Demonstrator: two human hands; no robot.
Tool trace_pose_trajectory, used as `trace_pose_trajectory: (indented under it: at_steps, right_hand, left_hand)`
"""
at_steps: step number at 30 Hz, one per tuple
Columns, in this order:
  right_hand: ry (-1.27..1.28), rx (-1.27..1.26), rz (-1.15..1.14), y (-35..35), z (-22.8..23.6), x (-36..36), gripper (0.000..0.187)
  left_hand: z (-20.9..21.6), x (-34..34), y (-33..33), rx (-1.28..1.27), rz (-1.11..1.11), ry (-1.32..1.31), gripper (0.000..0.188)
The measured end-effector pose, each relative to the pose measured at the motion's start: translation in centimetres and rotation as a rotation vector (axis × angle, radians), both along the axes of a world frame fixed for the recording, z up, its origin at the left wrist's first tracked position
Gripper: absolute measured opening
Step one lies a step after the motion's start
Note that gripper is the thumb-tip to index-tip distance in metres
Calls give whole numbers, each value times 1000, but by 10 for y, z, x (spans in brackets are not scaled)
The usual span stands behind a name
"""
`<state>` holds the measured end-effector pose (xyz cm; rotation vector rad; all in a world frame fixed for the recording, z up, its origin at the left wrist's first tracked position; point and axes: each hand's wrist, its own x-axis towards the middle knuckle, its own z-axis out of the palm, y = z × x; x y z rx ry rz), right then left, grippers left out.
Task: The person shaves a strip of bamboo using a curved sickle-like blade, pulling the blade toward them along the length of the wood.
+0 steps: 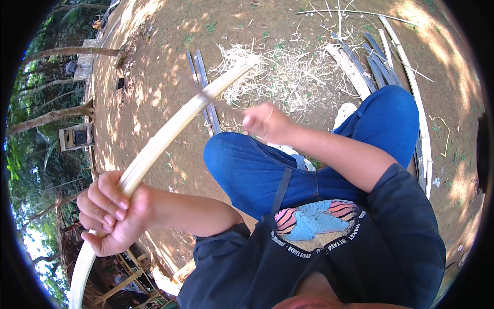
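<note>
A long, pale strip of split bamboo (170, 131) runs slantwise from the lower left up toward the middle of the head view. My left hand (116, 213) is wrapped round its lower part, and its end beyond the hand reaches the lower left rim. My right hand (270, 122) is closed, in front of my knees, around the handle of a knife (226, 107). Motion smears the knife's thin dark blade, which crosses the strip near its upper part. The grip hides the handle, and whether the blade touches the strip I cannot tell.
Pale curled shavings (293, 77) cover the ground ahead of my bent knees. Dark strips (198, 67) lie left of them; more dark strips (381, 64) and a long pale strip (393, 38) lie to the right. Trees and a wooden structure (77, 136) stand at the left.
</note>
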<state>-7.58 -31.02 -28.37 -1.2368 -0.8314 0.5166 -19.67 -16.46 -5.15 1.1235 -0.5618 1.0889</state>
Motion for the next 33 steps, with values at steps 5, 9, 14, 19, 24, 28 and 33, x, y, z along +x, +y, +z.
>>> trace_pose_trajectory:
  at_steps: [5,9,14,19,24,28,33]
  right_hand:
    - [165,-361,58,13,-36,28,84]
    - [-135,-54,142,1,29,-8,80]
    - [234,-454,27,7,-51,42,78]
    - [-67,-68,89,6,0,-8,74]
    - [198,-651,5,0,-69,59,76]
    - [254,-586,-6,6,-55,31,78]
    - [-15,-231,-122,11,-50,4,76]
  left_hand:
    - [-8,4,-1,12,43,55,43]
    - [-12,4,3,-23,89,81,42]
    - [20,-9,5,2,-23,104,40]
    - [3,-9,17,-20,77,114,38]
    - [18,-11,20,46,-12,210,39]
    - [3,0,28,-78,9,159,42]
    - [8,-6,25,-25,79,110,40]
